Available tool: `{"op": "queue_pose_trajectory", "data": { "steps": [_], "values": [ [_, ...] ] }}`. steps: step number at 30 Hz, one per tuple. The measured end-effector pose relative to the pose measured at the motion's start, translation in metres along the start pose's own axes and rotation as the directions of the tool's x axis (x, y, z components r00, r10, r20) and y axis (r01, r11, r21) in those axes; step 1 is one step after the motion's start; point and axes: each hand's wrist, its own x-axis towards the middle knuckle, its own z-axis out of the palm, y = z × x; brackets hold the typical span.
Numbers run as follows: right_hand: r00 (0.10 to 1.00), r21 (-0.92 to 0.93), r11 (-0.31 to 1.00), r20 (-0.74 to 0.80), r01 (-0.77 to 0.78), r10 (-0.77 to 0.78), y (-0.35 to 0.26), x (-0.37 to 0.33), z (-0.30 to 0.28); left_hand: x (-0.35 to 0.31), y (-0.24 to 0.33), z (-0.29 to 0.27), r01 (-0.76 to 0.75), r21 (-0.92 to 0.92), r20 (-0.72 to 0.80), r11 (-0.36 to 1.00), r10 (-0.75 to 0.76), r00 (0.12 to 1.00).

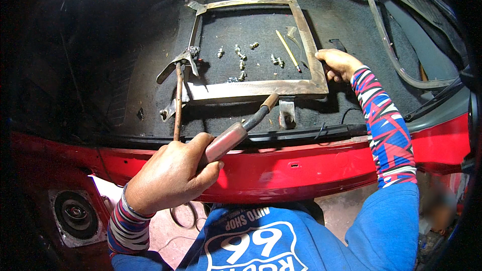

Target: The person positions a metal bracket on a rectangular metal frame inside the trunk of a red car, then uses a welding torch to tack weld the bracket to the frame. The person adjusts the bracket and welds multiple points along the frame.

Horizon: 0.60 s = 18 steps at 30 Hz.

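My left hand (168,170) is wrapped round the handle of a MIG welding torch (228,140). The torch's copper-coloured nozzle is at the front bar of a rectangular metal frame (236,89); whether it touches cannot be made out. My right hand (340,65) grips the frame's right side bar, thumb on top and fingers below. A hammer (178,78) with a wooden handle rests across the frame's left side, its handle running toward my left hand. A metal tab (287,113) sticks out below the front bar.
Inside the frame lie a yellow pencil (288,51) and several bolts with nuts (241,60) on grey carpet (140,35). The vehicle's red sill (281,170) runs between me and the frame. A round speaker (76,213) sits at lower left. A bent metal strip (396,65) lies at the right.
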Motion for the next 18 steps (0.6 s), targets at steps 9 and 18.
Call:
{"op": "queue_pose_trajectory", "data": {
  "steps": [9,18],
  "values": [
    [1.0,0.01,1.0,-0.007,-0.006,0.006,-0.001,-0.002,0.002,0.002,0.001,0.002,0.005,0.0,0.005,1.0,-0.005,1.0],
    [1.0,0.016,1.0,-0.02,-0.003,0.004,-0.001,-0.002,0.002,-0.004,0.002,-0.009,0.075,-0.067,0.01,0.995,-0.075,0.997]
  ]
}}
